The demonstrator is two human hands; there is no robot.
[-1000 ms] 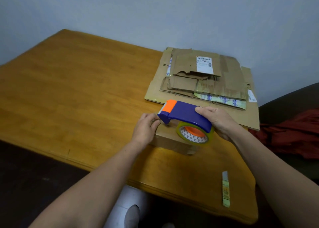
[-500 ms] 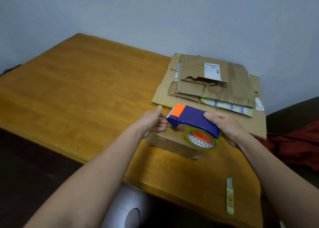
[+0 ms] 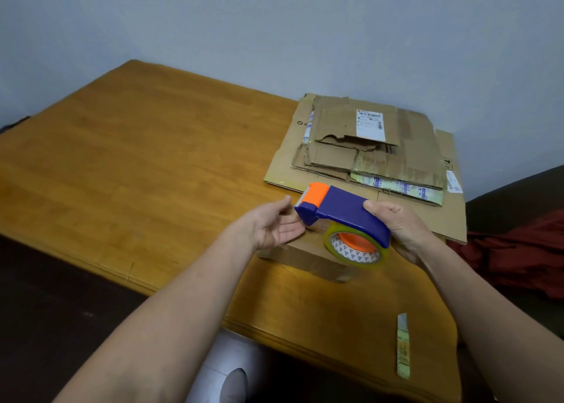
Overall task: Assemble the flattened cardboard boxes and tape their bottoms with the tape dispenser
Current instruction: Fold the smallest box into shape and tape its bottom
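Soft even light, faint shadows; wide-angle bending, slight blur

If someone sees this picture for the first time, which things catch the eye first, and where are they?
The blue and orange tape dispenser stands out at the centre, held by the right hand over a small cardboard box, with the open left hand beside its front end. Behind it, a stack of flattened cardboard lies at the far right of the wooden table.
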